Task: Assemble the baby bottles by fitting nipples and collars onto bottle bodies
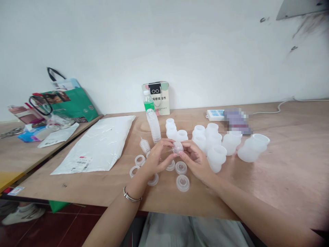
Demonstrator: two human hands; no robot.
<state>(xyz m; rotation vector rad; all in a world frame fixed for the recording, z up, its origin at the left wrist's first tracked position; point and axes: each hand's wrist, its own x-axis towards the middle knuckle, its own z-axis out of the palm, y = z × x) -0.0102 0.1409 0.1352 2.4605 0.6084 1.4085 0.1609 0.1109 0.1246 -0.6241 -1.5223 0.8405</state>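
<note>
Between both sets of fingertips is a small stack of clear, ribbed plastic pieces (178,148), held just above the table. My left hand (160,156) pinches it from the left, and my right hand (196,159) grips its right side. Below and between the hands lie translucent plastic rings (182,183), several of them flat on the wood; some are partly hidden by my left hand. A similar short clear stack (145,146) stands left of my left hand. Behind it a tall leaning stack of clear cups (153,126) rises. Several frosted white plastic bottles (216,157) stand beyond my right hand.
A white mailing bag (100,144) covers the table's left part. Against the wall are a paper bag (164,103) and a green-labelled bottle (148,99). A white power strip (215,115) sits at the back right beside a blurred-out item. Another table holds a green bag (79,104).
</note>
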